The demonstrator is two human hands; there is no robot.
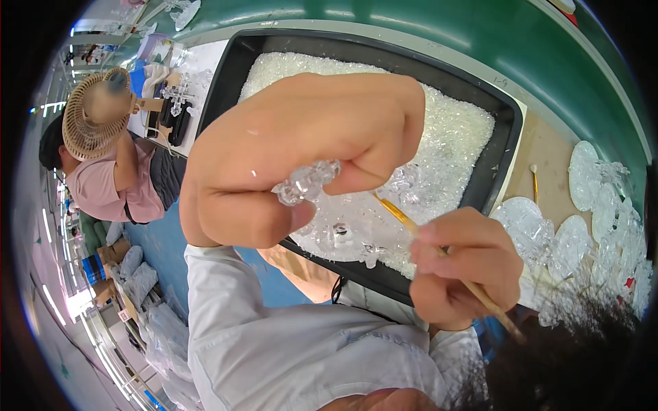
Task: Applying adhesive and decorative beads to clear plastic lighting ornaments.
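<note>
My left hand [308,130] is closed around a clear, knobbly plastic-looking ornament [306,183]; part of it sticks out between the curled fingers, and the rest is hidden by the hand. My right hand [466,264] pinches a slim paintbrush [397,211] with a wooden handle and a gold ferrule. The brush tip points up and left, close under my left fingers; whether it touches the ornament I cannot tell. Beneath both hands lies a black tray [504,161] filled with glittering, whitish clear flakes [456,140]. More clear, shiny shapes show below my left hand, just above the flakes.
Several clear disc-shaped ornaments [569,240] are piled at the right, beside another thin brush [534,183] on brown board. A green surface [466,31] runs behind the tray. To the left, a person in a pink top [103,168] sits near a round fan [96,109].
</note>
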